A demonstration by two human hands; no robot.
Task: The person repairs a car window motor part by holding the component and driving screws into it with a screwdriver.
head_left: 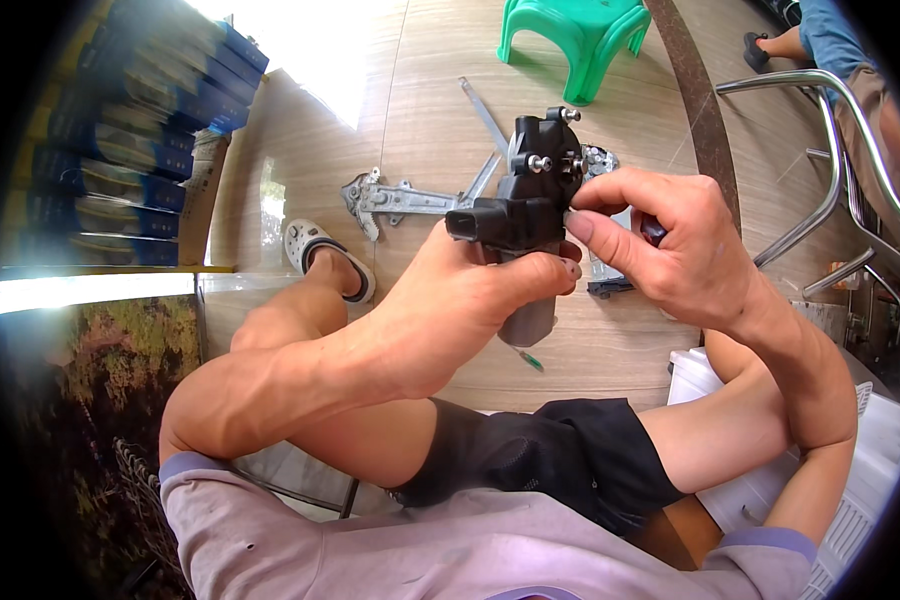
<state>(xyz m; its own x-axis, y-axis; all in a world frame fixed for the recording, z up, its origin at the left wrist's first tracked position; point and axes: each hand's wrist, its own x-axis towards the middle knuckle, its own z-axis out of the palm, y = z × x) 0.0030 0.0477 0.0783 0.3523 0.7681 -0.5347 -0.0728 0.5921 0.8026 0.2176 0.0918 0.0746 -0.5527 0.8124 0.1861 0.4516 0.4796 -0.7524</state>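
Note:
My left hand point(470, 310) is closed around a black electric window motor point(535, 215) with a grey cylindrical end point(530, 322), raised over the floor. The motor's black connector socket point(477, 226) points left. Silver screws point(539, 163) stick out of its upper housing. My right hand point(670, 235) is at the motor's right side, thumb and forefinger pinched close to the housing. A dark rounded piece point(654, 231), like a tool handle, shows within its curled fingers; its kind is hidden. Beyond the motor, a metal window regulator point(410, 198) lies on the floor, partly covered by my hands.
A green plastic stool point(582, 35) stands at the far side. Blue boxes point(120, 190) are stacked at the left. A chrome-framed chair point(830, 130) and another person's leg point(785, 45) are at the far right. White plastic crates point(850, 450) stand beside my right leg. A small green-tipped item point(531, 360) lies below the motor.

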